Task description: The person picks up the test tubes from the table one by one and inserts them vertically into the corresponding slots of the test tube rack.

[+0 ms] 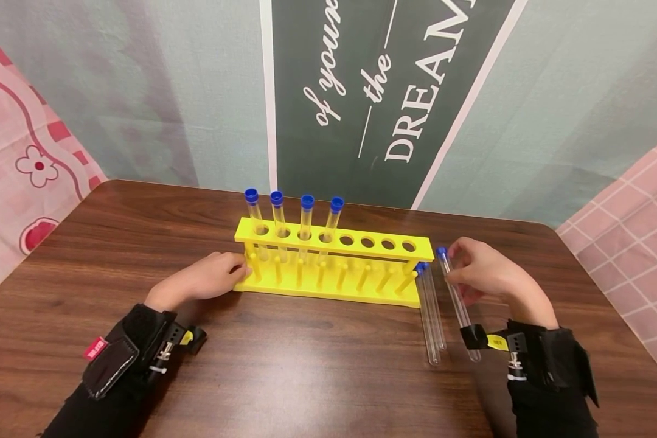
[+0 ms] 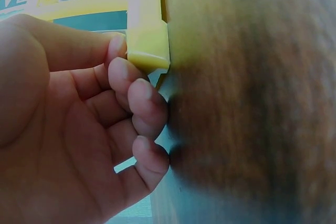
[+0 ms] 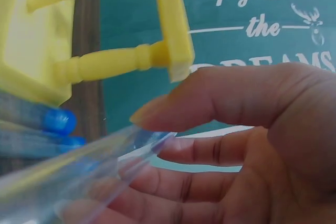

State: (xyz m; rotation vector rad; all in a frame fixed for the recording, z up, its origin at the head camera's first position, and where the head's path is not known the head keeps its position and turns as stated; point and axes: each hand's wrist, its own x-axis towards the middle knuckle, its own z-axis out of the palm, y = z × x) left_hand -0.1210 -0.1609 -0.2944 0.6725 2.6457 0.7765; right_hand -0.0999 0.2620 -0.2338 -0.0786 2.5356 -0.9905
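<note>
A yellow test tube rack (image 1: 334,292) stands on the table, with several blue-capped test tubes (image 1: 305,220) upright in its left holes. My left hand (image 1: 210,277) grips the rack's left base end; in the left wrist view the thumb and curled fingertips (image 2: 126,72) meet at that yellow corner. To the right of the rack, my right hand (image 1: 484,267) pinches a clear test tube (image 1: 457,298) near its blue cap. This tube slants, its rounded bottom toward me. In the right wrist view the thumb (image 3: 173,103) presses on the clear tube from above.
Two more capped test tubes (image 1: 431,316) lie side by side on the brown table (image 1: 306,377), their caps by the rack's right end. The rack's right holes (image 1: 389,244) hold no tubes. Behind the table hangs a curtain with white lettering (image 1: 383,79).
</note>
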